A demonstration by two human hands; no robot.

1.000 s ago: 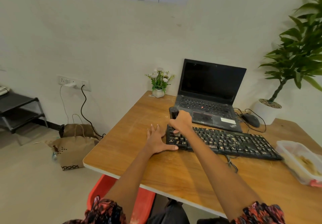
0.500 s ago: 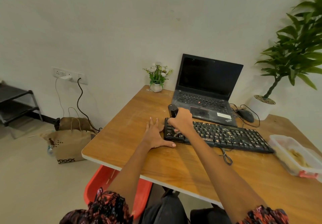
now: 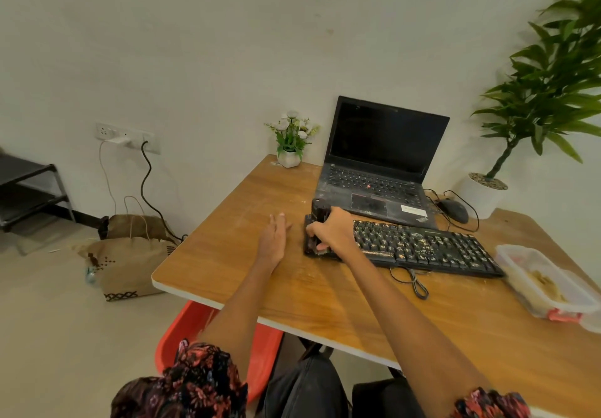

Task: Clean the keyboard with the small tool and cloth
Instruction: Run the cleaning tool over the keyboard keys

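Nearest: floral sleeves, dark trousers, a red chair under the near edge of the wooden surface.

Left hand lies flat on the surface, fingers straight and together, holding nothing, just left of the keyboard and not touching it.

Right hand is over the keyboard's left end, fingers curled round a small black tool. The tool stands upright, its top poking out above the knuckles; its lower end sits at the keys, contact hidden by the hand.

Keyboard: black, full-size, lying flat mid-surface, running left to right and slightly away from the camera. Keys are heavily speckled with pale crumbs or grit, densest in the middle rows. Its cable loops on the surface in front of it.

Right of the keyboard, touching or nearly touching its end: a clear plastic tub with beige contents, red clip on its near edge.

Behind the keyboard: an open black laptop, screen dark, palmrest dusty. Right of it a black mouse with tangled wire.

Far edge: small white pot of flowers left of the laptop; large plant in a white pot at right.

Floor, left: two brown paper bags, wall socket with plugs, a dark shelf.
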